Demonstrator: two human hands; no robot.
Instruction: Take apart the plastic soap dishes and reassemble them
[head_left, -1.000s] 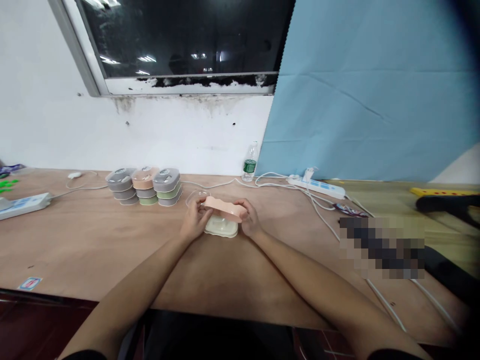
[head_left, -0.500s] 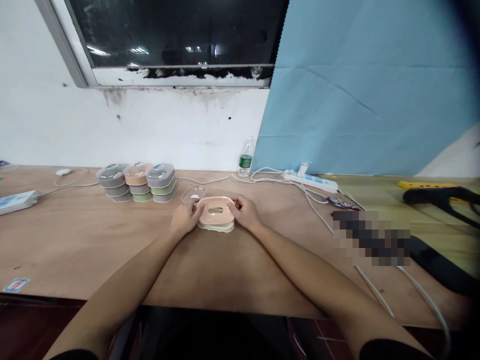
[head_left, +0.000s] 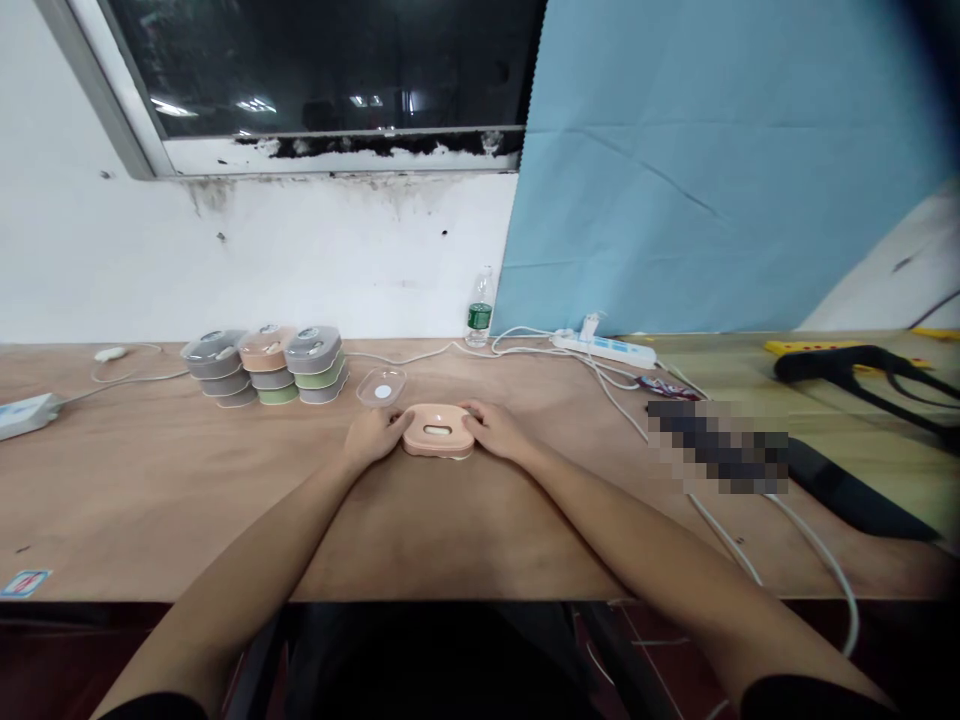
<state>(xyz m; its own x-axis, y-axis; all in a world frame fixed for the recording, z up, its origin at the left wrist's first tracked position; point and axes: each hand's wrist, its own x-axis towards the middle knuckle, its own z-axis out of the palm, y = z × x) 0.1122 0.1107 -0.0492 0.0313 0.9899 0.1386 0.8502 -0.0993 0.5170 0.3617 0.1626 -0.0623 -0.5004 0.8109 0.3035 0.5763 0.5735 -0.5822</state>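
Observation:
In front of me a pink plastic cover (head_left: pixel 438 416) with an oblong slot sits over a pale base, of which only a sliver shows at the bottom edge. My left hand (head_left: pixel 375 437) grips the cover's left side, thumb on top. At the right side my right hand (head_left: pixel 493 429) grips it the same way, fingers partly hidden behind the rim. Just behind my left hand lies a clear plastic lid (head_left: pixel 382 384) with a round white spot. Further left stand three stacks of small lidded boxes (head_left: pixel 279 363) in grey, pink and green.
By the wall stands a plastic bottle (head_left: pixel 480 310) with a green label. A white power strip (head_left: pixel 604 349) and loose cables run to the right, near a black object (head_left: pixel 855 488) and a blurred-out patch. Another white power strip (head_left: pixel 28 416) lies at the far left.
Both hands have lowered the pink cover over the pale base, which now shows far less beneath it. The whole view has shifted slightly.

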